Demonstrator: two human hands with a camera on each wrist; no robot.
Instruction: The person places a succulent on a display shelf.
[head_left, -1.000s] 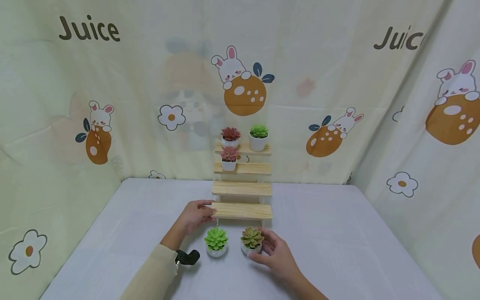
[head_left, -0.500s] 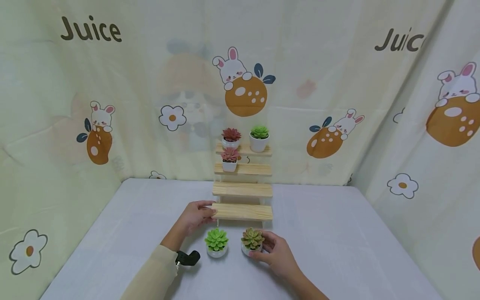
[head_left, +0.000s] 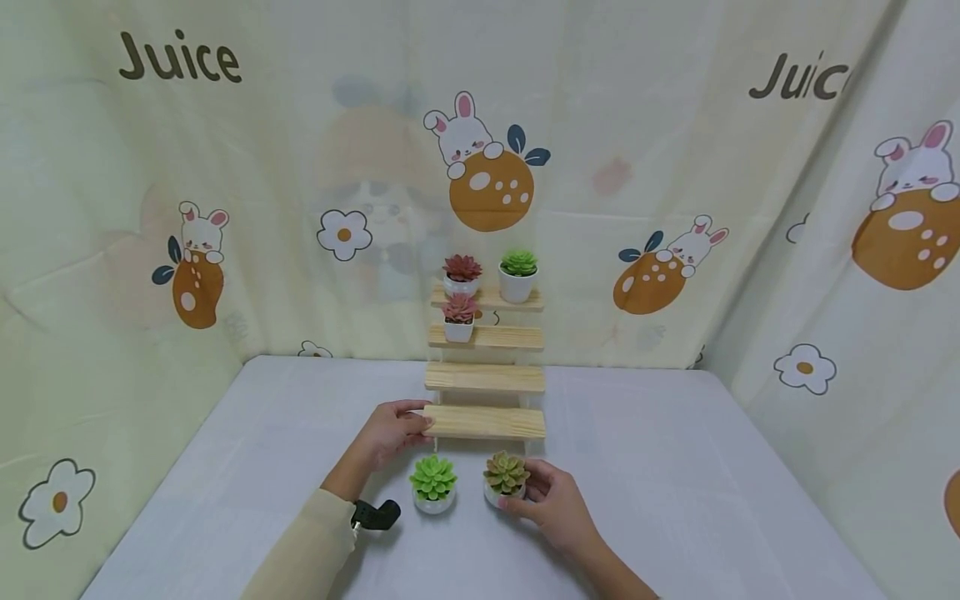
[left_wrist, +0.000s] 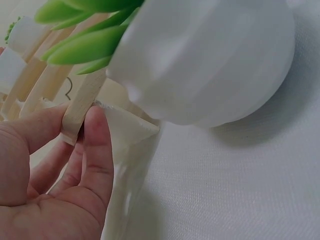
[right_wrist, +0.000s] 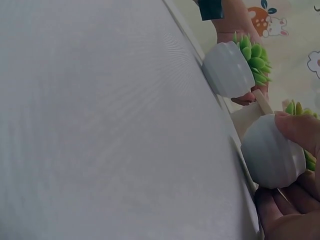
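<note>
My left hand [head_left: 392, 431] pinches the left end of the lowest board on a stepped wooden plant stand [head_left: 483, 422]; in the left wrist view thumb and fingers clasp the board's end [left_wrist: 82, 107]. On the table before the stand, my right hand [head_left: 555, 504] grips a brownish-green potted succulent [head_left: 506, 475] by its white pot [right_wrist: 272, 152], thumb on one side and fingers on the other. A bright green potted succulent [head_left: 432, 479] stands to its left, between the two hands, touched by neither. Its white pot [left_wrist: 205, 60] looms close in the left wrist view.
On the stand's top board are a dark red succulent [head_left: 462, 273] and a green succulent [head_left: 517, 273] in white pots. A pink succulent [head_left: 459, 317] sits on the board below. A white cloth covers the table [head_left: 637, 467]; a printed curtain [head_left: 585, 100] hangs behind.
The brownish-green succulent and my right hand have shifted very slightly to the right. My left hand keeps its hold on the stand's lowest board.
</note>
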